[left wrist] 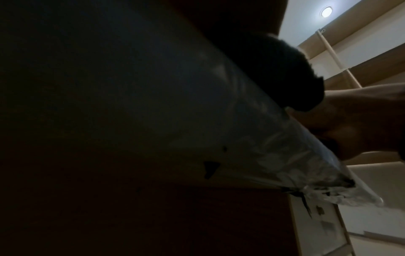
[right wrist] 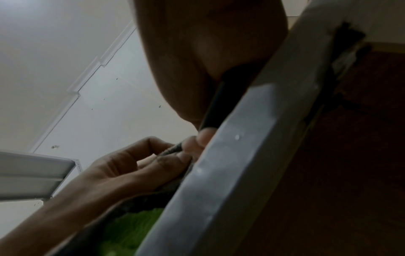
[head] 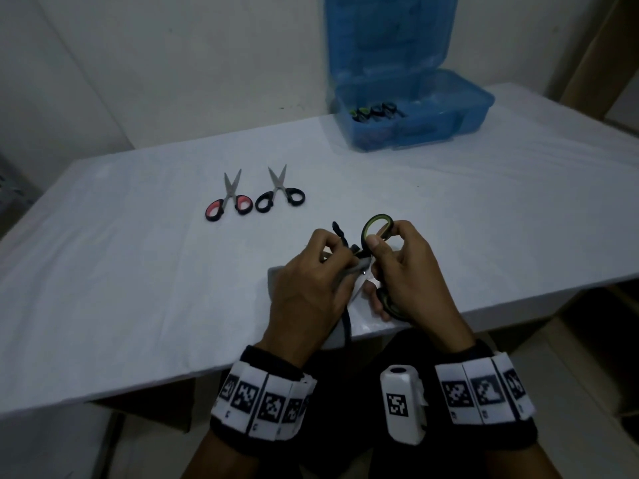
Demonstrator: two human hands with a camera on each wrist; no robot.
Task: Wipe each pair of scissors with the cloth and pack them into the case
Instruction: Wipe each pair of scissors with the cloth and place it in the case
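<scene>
Near the table's front edge, my right hand (head: 385,236) grips the green-and-black-handled scissors (head: 377,224) by their handles. My left hand (head: 337,255) pinches the grey cloth (head: 274,276) around the blades, which it hides. In the right wrist view the left hand's fingers (right wrist: 140,164) pinch the cloth (right wrist: 173,150) at the table edge, and the black handle (right wrist: 219,104) shows under my right palm. Red-handled scissors (head: 228,198) and black-handled scissors (head: 280,195) lie side by side mid-table, blades pointing away. The blue case (head: 449,108) stands open at the back right with scissors (head: 375,111) inside.
The white table (head: 138,271) ends just under my wrists; its front edge (right wrist: 230,155) fills the right wrist view. The case lid (head: 390,39) stands upright against the wall. The left wrist view is mostly dark, showing the table edge (left wrist: 252,129).
</scene>
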